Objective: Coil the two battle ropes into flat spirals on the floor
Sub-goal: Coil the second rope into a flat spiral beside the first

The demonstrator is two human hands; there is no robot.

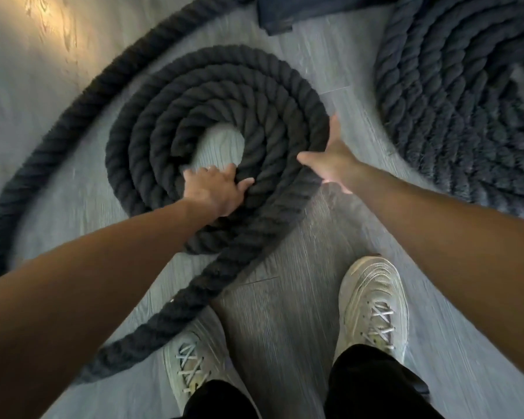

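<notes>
A thick black battle rope lies in a flat spiral (212,95) of several turns on the grey floor, with a bare gap at its centre. Its loose length (58,137) arcs around the left side and comes back past my feet (170,309) to join the spiral's near edge. My left hand (215,189) rests on the near turns, fingers curled over the rope. My right hand (330,158) lies open with straight fingers against the spiral's outer right turn. A second black rope sits in a tight spiral (466,101) at the upper right.
My two pale sneakers (372,303) stand on the grey wood-look floor (285,328) just below the spiral. A dark flat object (279,16) lies at the top between the two coils. A patch of sunlight falls at the upper left.
</notes>
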